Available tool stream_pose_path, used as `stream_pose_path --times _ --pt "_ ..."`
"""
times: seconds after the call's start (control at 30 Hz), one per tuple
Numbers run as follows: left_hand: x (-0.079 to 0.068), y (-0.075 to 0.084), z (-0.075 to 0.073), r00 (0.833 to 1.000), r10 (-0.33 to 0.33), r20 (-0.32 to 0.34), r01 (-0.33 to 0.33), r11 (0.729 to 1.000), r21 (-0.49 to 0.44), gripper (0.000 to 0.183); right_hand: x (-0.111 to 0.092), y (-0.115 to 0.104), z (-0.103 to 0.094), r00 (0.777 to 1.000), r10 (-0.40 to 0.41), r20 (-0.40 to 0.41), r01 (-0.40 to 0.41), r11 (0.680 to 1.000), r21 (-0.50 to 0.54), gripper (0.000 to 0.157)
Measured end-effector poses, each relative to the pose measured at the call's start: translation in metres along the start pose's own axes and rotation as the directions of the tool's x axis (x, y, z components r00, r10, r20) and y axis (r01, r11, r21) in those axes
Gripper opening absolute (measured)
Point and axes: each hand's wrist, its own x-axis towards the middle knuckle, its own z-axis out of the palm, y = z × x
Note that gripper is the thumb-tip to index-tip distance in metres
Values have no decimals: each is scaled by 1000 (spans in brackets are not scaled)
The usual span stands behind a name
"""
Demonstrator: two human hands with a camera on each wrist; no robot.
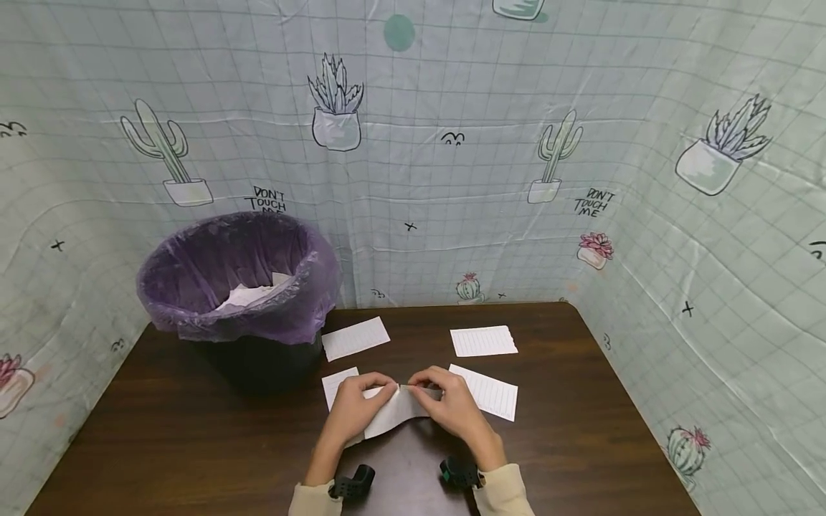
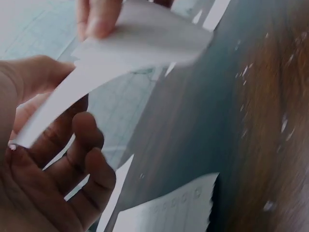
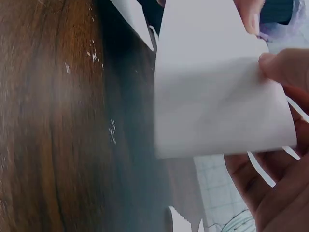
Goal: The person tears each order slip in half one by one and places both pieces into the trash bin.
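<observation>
Both hands hold one white paper strip [image 1: 392, 417] above the table, its near side bowed. My left hand [image 1: 355, 407] pinches its upper edge between thumb and index finger. Close beside it, my right hand [image 1: 454, 407] pinches the same edge, thumb on the near face. A small notch shows in the edge between the two hands. In the right wrist view, the near face of the paper [image 3: 217, 106] looks blank. The left hand's other fingers [image 2: 87, 159] are bent behind the sheet in the left wrist view.
Several lined paper pieces lie around the hands: one back left [image 1: 356, 338], one back right [image 1: 484, 341], one by the right hand [image 1: 497, 394], another partly behind the left hand [image 1: 335, 383]. At left stands a black bin [image 1: 258, 365] with a purple liner [image 1: 316, 261] and white paper inside [image 1: 248, 295].
</observation>
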Motion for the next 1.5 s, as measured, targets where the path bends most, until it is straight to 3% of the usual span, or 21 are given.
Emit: stream_pose_path --times 0.23,0.47,0.73,1.13,1.5 --pt "2 -3 -11 998 40 45 -41 999 6 7 0 3 -8 997 63 -39 -64 998 -12 8" --pt "1 -4 -18 1000 -3 19 2 1000 31 4 -1 9 -13 993 114 -36 -115 993 -23 8" --pt "-1 -4 -23 1000 -3 25 1 999 51 5 -4 10 -14 991 133 -28 -133 991 -5 10" --pt "0 -7 -30 1000 -1 -27 2 999 36 3 -1 15 -18 988 146 -44 -146 989 3 6" --pt "-4 -12 -38 993 27 -119 -20 998 62 5 -5 18 -20 980 191 -56 -190 982 19 7"
